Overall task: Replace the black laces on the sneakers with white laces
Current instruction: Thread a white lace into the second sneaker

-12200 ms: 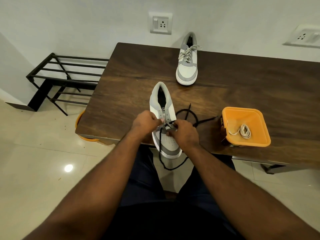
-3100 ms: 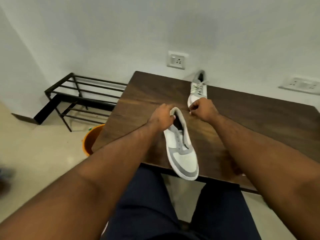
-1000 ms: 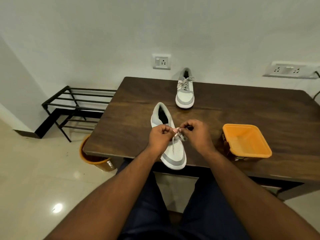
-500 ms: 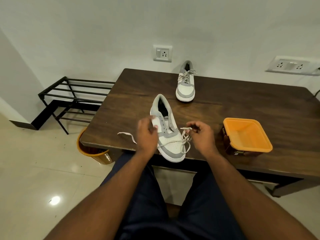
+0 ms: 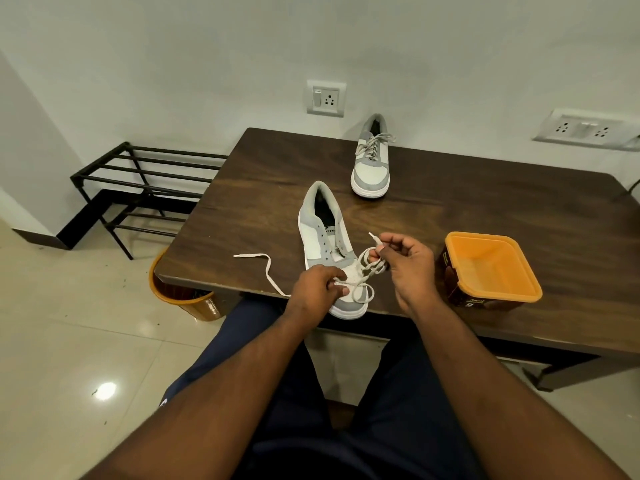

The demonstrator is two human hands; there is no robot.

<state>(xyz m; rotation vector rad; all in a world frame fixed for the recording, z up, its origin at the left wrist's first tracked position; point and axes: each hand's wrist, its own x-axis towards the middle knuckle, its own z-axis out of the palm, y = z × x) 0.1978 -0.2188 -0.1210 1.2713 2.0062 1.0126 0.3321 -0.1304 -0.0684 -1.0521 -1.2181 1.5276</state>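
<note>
On the dark table's [image 5: 485,202] near edge, unlaced grey-white sneaker [image 5: 323,244] with loose white lace [image 5: 363,271] over its toe, left hand [image 5: 317,289] pinching one strand, right hand [image 5: 408,261] pinching the lace tip — second sneaker [image 5: 371,168] already white-laced further back, orange tub [image 5: 491,268] at right.

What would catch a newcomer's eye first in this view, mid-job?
Probably the two hands at the table's near edge: the right hand pinches one end of the white lace, while the left hand holds it on the toe of the near sneaker. Next, the orange tub to the right and the laced far sneaker by the wall.
</note>
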